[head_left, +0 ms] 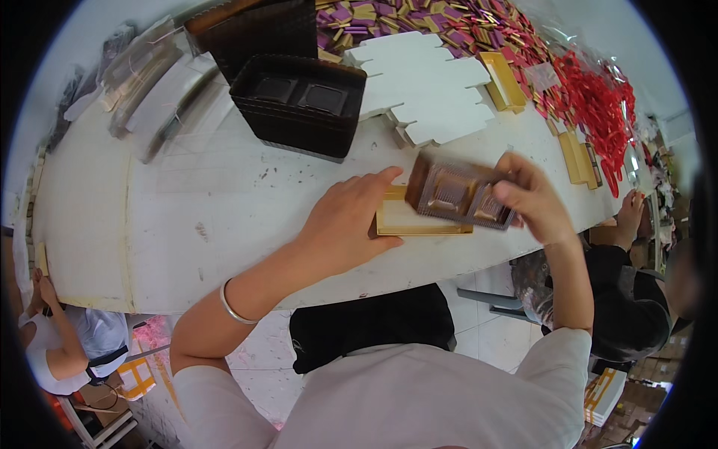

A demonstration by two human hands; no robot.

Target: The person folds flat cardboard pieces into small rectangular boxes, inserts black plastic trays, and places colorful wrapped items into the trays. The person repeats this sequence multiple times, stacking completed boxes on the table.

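Note:
My left hand (345, 218) grips the left end of a shallow gold box (425, 230) with a pale inside, its fingers at the far side and thumb at the near side. The box lies on the white table. In my right hand (540, 198) is a brown see-through plastic tray (454, 190) with two square hollows, pinched by its right end. The tray is tilted above the right part of the box and hides some of it; whether the two touch I cannot tell.
A stack of dark plastic trays (299, 112) stands beyond my left hand. White folded cartons (422, 82) lie at the back, near another gold box (502, 82). Purple and gold pieces (419, 19) and red ribbons (598, 112) are heaped behind. Clear plastic sheets (168, 90) lie far left. People sit at both sides.

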